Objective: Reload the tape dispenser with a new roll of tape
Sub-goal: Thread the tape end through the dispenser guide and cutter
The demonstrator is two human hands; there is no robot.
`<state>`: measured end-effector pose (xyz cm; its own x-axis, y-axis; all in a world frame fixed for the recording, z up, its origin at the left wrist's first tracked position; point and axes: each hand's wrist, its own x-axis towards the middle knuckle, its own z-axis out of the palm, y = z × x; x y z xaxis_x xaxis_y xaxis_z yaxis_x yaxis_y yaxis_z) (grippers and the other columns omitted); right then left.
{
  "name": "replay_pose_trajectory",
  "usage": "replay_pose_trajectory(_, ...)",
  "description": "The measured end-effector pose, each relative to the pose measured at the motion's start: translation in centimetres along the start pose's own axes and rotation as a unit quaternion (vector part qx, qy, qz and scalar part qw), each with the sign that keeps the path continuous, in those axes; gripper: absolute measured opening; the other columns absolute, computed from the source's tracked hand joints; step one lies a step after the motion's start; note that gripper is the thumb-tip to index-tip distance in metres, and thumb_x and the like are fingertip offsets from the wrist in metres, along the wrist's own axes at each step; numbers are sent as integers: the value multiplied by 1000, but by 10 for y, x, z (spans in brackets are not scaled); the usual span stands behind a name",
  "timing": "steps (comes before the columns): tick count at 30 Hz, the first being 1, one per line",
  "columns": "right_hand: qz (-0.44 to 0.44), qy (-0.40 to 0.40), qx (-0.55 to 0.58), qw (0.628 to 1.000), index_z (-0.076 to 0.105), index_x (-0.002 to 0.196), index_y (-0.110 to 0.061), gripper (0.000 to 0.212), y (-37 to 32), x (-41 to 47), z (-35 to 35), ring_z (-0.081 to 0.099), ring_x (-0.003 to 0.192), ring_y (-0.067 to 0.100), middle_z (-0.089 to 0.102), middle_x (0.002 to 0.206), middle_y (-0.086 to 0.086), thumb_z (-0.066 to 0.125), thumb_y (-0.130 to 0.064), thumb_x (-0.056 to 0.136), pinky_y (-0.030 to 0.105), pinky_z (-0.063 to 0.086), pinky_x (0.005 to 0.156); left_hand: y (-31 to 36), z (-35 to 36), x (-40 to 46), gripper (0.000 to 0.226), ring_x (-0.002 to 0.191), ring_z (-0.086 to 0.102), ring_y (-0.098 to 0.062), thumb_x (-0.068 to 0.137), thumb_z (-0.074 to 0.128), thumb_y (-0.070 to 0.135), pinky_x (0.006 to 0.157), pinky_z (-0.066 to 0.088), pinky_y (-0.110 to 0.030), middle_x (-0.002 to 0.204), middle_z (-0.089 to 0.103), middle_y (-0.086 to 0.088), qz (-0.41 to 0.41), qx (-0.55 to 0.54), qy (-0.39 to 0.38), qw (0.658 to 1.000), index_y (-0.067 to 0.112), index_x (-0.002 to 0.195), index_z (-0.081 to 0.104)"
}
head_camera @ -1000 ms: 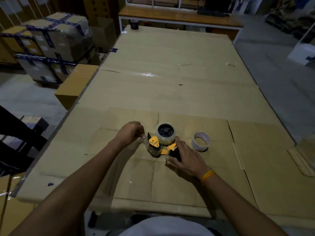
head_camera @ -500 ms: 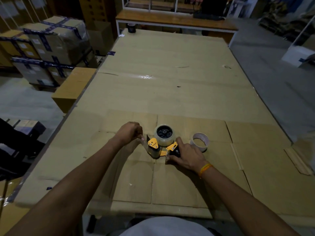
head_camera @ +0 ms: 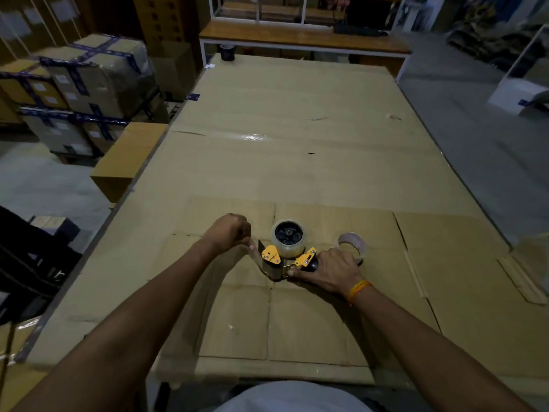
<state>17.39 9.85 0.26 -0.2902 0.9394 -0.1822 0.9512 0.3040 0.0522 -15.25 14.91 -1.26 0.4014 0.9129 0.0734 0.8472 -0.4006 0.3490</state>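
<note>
Since a second ago, little has moved: both hands keep their grips, the view has shifted slightly, and the tape strip looks drawn a bit further left. Tape dispenser (head_camera: 277, 261) sits on the cardboard-covered worktop (head_camera: 297, 162), near the front edge, yellow plates facing the camera. New roll of tape (head_camera: 288, 238), clear, is already on the dispenser's black hub. Left hand (head_camera: 230, 231) is just left of the dispenser, fingers (head_camera: 248, 242) pinched closed on the free end of the tape strip (head_camera: 256, 257), which runs down toward the front roller; exact routing through the roller is hard to see, probably under it. Right hand (head_camera: 332, 269) is wrapped around the black handle, fingers closed on it, pinning the dispenser to the worktop. Empty tape core (head_camera: 352, 242) lies just behind the right hand, partly hidden by the knuckles. Orange wristband (head_camera: 358, 289) on the right wrist.
</note>
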Motion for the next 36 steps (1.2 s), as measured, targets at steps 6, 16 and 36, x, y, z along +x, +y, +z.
replay_pose_trajectory(6,-22,2,11,1000,45,66,-22,87,4,4,2,48,60,16,50,62,-1,33,-108,74,35,35,61,2,-3,19,10,67,60,-22,75,87,17,58,50,-33,77,66,-1,33,64,-45,996,17,75,76)
replay_pose_trajectory(16,-42,2,9,999,46,66,-21,93,8,10,6,49,56,16,54,62,0,28,-112,69,34,27,54,16,-10,48,25,82,65,-27,92,74,34,64,53,-37,88,69,-8,199,225,-132,945,9,92,77)
replay_pose_trajectory(36,-54,8,3,999,50,68,-23,92,9,12,11,47,53,14,55,60,-2,26,-111,70,33,28,54,14,-27,69,29,89,65,-26,103,61,33,69,55,-37,93,72,-8,216,268,-118,931,10,102,79)
